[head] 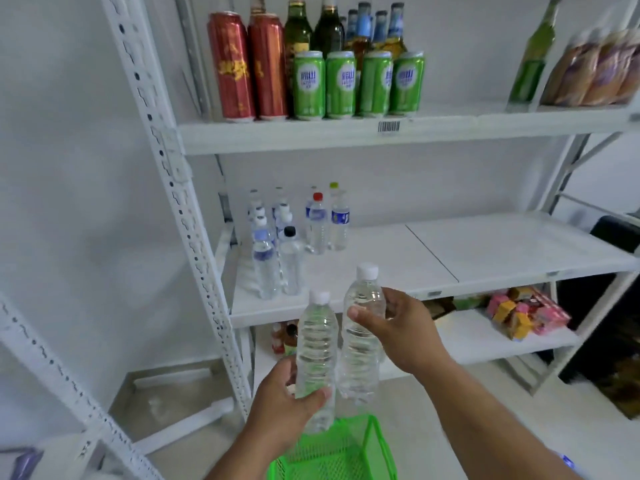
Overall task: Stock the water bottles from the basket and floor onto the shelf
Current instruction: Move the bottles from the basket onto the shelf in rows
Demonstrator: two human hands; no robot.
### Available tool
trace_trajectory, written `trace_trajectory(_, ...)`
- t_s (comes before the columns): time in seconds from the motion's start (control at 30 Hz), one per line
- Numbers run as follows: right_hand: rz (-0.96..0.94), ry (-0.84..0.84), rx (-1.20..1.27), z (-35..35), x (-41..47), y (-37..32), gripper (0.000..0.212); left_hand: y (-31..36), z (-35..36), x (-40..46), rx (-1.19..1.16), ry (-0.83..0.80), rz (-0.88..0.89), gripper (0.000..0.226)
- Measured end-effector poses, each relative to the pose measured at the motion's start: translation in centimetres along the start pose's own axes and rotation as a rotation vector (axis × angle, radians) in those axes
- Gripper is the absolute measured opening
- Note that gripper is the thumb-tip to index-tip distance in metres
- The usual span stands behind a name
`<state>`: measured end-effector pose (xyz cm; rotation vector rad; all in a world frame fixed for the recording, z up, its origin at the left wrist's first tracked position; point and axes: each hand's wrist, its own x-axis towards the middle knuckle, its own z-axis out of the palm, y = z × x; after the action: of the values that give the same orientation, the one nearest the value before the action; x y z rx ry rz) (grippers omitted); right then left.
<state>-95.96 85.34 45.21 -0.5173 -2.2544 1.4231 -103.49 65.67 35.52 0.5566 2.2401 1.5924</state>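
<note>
White metal racking fills the wall ahead of me, and its middle shelf (485, 251) is the one that matters — it lies up and forward of both my hands, bare across its right part and holding a cluster of standing water bottles (287, 237) at its left end. Above it stand red and green cans (311, 84) with glass bottles behind; below, a lower shelf carries small coloured packs (526, 313). Under my wrists sits the green basket (332, 452), and what I can see of it looks empty, though part is hidden.

My right hand (401, 327) is wrapped around the upper body of one clear bottle (360, 341), fingers curled round the far side and thumb across the front. My left hand (287, 403) is closed round the lower half of a second clear bottle (317, 358). Both have white caps and stand upright, long axis vertical, just beside each other — they may touch, though I cannot tell.

The right bottle rides higher and nearer the shelf edge, so I judge it should go first: up, forward and a little left, set down beside the standing group. The left one would follow into the free space just in front.
</note>
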Motion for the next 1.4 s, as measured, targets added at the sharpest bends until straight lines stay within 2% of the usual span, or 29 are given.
trace_trajectory(0.23,-0.025,-0.024,0.036,-3.7,1.5,1.3,0.018,3.1,3.6,0.9,-0.003,0.06,0.029,0.043)
trace_trajectory(0.53,-0.05,-0.089,0.025,-10.5,7.1,4.5,0.026,6.3,10.7,4.5,-0.032,0.104,-0.038,0.056)
trace_trajectory(0.77,-0.068,-0.119,0.02,-14.1,11.4,6.2,0.036,8.3,14.6,7.2,-0.034,0.15,-0.059,0.049)
trace_trajectory(1.03,-0.071,-0.127,0.007,-14.0,16.5,7.5,0.037,9.0,14.9,11.9,-0.041,0.171,-0.081,0.046)
trace_trajectory(1.17,-0.057,-0.108,-0.027,-12.9,18.9,7.6,0.043,8.8,14.2,14.8,-0.03,0.179,-0.074,0.044)
trace_trajectory(1.4,-0.046,-0.073,-0.07,-10.2,23.1,6.9,0.04,8.4,12.1,20.6,-0.022,0.157,-0.052,0.044)
